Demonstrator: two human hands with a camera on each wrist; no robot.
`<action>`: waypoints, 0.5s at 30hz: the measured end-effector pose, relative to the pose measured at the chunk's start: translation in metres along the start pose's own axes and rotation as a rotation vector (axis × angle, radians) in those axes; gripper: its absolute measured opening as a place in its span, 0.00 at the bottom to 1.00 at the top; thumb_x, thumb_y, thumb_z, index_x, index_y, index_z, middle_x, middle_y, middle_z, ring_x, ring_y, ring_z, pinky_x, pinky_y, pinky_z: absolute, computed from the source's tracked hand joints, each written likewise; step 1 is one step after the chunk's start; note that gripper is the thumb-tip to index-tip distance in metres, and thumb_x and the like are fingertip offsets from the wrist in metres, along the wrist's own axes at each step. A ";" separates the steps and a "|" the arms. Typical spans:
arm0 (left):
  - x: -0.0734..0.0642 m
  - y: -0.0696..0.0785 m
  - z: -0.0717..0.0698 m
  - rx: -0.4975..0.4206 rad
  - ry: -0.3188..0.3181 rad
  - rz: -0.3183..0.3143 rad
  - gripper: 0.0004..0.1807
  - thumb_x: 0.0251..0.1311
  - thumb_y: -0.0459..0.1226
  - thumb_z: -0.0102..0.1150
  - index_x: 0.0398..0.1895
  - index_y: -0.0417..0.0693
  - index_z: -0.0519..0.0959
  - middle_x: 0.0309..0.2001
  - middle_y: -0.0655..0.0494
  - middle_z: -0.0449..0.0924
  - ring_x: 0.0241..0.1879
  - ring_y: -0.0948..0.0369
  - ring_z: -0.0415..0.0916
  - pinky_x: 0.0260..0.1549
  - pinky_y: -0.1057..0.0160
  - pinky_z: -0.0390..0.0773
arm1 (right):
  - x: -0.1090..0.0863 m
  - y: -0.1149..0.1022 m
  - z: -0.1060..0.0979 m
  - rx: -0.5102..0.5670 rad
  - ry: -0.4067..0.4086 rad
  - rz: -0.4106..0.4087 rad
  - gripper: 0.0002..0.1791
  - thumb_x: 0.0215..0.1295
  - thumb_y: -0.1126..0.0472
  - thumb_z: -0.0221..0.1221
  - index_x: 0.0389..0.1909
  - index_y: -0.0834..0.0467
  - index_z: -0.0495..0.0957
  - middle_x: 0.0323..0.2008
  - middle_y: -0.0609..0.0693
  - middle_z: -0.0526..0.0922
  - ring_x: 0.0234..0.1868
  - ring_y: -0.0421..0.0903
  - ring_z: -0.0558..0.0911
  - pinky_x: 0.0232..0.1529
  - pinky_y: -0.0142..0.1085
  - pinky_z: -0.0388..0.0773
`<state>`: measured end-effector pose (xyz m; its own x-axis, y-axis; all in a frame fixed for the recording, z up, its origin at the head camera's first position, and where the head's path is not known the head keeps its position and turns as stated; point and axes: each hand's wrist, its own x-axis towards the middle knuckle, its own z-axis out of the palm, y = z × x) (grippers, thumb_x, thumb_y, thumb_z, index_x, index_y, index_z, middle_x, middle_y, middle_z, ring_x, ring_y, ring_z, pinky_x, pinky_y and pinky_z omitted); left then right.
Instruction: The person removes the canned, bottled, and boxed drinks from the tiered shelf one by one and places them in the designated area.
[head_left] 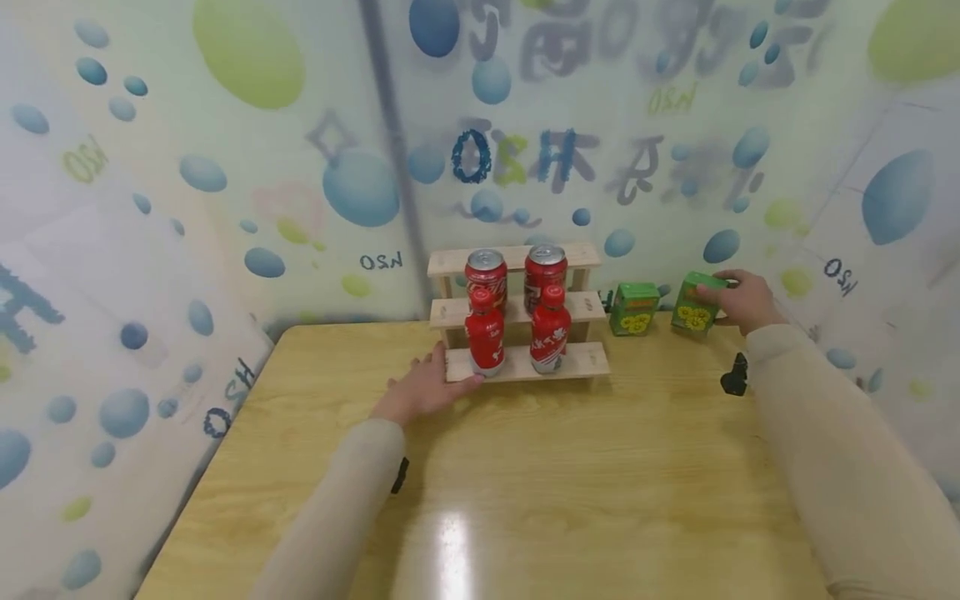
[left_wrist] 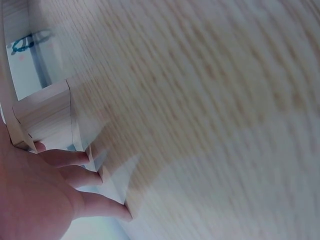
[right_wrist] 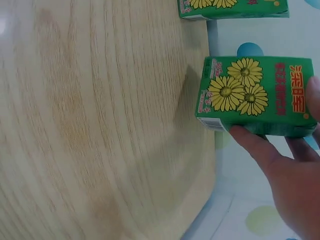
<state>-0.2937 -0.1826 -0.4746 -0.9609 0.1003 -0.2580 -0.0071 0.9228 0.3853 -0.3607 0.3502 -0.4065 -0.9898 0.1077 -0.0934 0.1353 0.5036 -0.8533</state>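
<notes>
My right hand (head_left: 746,300) grips a green drink carton with yellow flowers (right_wrist: 250,95) by its upper part, thumb on one side and fingers on the other. In the right wrist view its lower end is close over the table's back edge. A second green carton (head_left: 634,308) stands just left of it. My left hand (head_left: 427,387) rests at the left front corner of a three-step wooden rack (head_left: 585,360), its thumb along the lowest board's front. Its straight fingertips touch the table in the left wrist view. Two red bottles (head_left: 486,337) stand on the lowest board.
Two red cola cans (head_left: 545,275) stand upright on the rack behind the bottles. The wooden table (head_left: 540,475) ends at a patterned curtain (head_left: 300,208) that hangs behind it and along both sides.
</notes>
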 end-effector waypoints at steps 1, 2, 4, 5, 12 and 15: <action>0.000 0.000 0.000 -0.001 -0.002 -0.001 0.76 0.48 0.90 0.40 0.89 0.49 0.41 0.86 0.42 0.53 0.85 0.34 0.48 0.71 0.13 0.46 | -0.001 0.000 0.000 0.005 -0.007 -0.007 0.45 0.82 0.45 0.54 0.84 0.67 0.48 0.80 0.76 0.54 0.74 0.72 0.68 0.59 0.56 0.87; 0.000 0.001 -0.001 -0.003 -0.002 -0.003 0.76 0.48 0.90 0.40 0.89 0.50 0.41 0.86 0.42 0.53 0.85 0.34 0.48 0.71 0.14 0.46 | -0.001 -0.001 0.001 0.016 -0.014 -0.013 0.44 0.82 0.45 0.53 0.84 0.67 0.48 0.80 0.75 0.54 0.74 0.71 0.68 0.59 0.56 0.87; 0.000 0.001 -0.001 -0.002 -0.008 -0.005 0.76 0.48 0.90 0.39 0.89 0.49 0.40 0.86 0.41 0.52 0.85 0.34 0.47 0.72 0.14 0.45 | -0.002 -0.003 0.002 0.038 -0.022 -0.012 0.44 0.83 0.46 0.52 0.85 0.66 0.48 0.80 0.74 0.54 0.74 0.69 0.68 0.61 0.56 0.86; 0.000 0.001 -0.001 -0.004 -0.010 -0.005 0.76 0.48 0.90 0.39 0.89 0.50 0.40 0.86 0.41 0.52 0.85 0.34 0.47 0.72 0.14 0.45 | -0.001 -0.002 0.002 0.047 -0.032 -0.009 0.44 0.83 0.46 0.52 0.85 0.66 0.47 0.81 0.73 0.53 0.75 0.69 0.68 0.62 0.57 0.85; 0.001 0.005 -0.004 -0.008 0.002 0.004 0.75 0.49 0.89 0.41 0.89 0.50 0.41 0.86 0.42 0.52 0.85 0.34 0.47 0.72 0.15 0.45 | 0.003 0.009 -0.003 0.105 -0.106 0.026 0.42 0.85 0.50 0.48 0.87 0.60 0.39 0.85 0.71 0.40 0.83 0.72 0.53 0.76 0.64 0.68; 0.002 0.005 -0.002 -0.003 -0.010 -0.001 0.75 0.48 0.89 0.41 0.89 0.50 0.40 0.86 0.43 0.52 0.85 0.34 0.47 0.72 0.15 0.45 | 0.005 0.019 -0.006 0.168 -0.137 0.039 0.41 0.86 0.50 0.44 0.87 0.57 0.33 0.86 0.65 0.29 0.86 0.68 0.43 0.80 0.62 0.63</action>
<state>-0.2962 -0.1790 -0.4715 -0.9582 0.1030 -0.2670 -0.0090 0.9217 0.3878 -0.3628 0.3658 -0.4198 -0.9824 0.0013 -0.1870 0.1756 0.3503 -0.9200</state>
